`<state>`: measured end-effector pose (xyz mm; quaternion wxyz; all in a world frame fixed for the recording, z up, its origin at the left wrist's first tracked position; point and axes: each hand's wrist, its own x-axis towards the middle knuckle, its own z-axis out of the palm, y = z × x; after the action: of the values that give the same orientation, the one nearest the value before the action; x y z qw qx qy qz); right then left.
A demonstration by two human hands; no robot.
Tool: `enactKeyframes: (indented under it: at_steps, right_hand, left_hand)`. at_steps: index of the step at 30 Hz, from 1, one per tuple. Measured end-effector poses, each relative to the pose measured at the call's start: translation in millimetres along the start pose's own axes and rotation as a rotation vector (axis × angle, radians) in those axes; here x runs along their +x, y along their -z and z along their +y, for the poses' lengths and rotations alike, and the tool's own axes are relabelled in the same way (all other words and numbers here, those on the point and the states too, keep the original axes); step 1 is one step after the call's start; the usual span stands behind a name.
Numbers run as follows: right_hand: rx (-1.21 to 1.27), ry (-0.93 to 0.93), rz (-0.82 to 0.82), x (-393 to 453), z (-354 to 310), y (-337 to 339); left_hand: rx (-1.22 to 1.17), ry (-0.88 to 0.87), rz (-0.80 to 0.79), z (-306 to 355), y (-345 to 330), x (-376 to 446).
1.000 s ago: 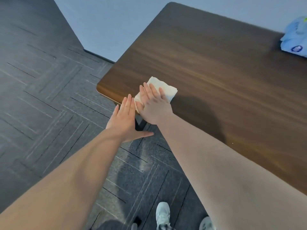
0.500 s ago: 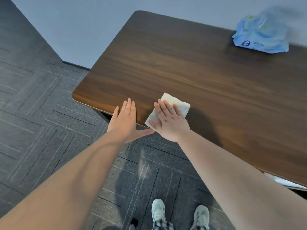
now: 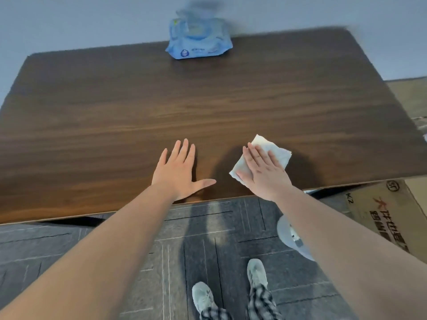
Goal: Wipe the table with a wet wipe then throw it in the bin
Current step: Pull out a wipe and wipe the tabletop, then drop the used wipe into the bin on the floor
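Here the right hand [image 3: 263, 174] lies flat, fingers spread, pressing a folded white wipe [image 3: 275, 151] onto the brown surface [image 3: 115, 116] near its front edge. The left hand [image 3: 179, 173] rests palm down just beside it, open and holding nothing, thumb stuck out toward the right. At the far edge, against the wall, sits a blue wipe pack [image 3: 198, 41]; it is blurred, so I cannot tell its contents. A cardboard box [image 3: 392, 211] stands on the floor, right.
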<state>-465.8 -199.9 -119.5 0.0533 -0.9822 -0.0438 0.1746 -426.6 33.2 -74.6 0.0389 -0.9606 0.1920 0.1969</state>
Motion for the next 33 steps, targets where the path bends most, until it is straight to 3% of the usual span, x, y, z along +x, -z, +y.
enactKeyframes:
  at_steps: [18,29,33]
  right_hand:
    - [0.127,-0.442,0.108,-93,290,-5]
    - [0.290,-0.524,0.221,-115,372,-12]
    - [0.518,-0.727,0.431,-137,388,-22]
  left_hand:
    - [0.116,-0.426,0.008,308,27,134]
    - [0.135,-0.517,0.060,412,28,177]
    - [0.124,-0.506,0.099,428,25,188]
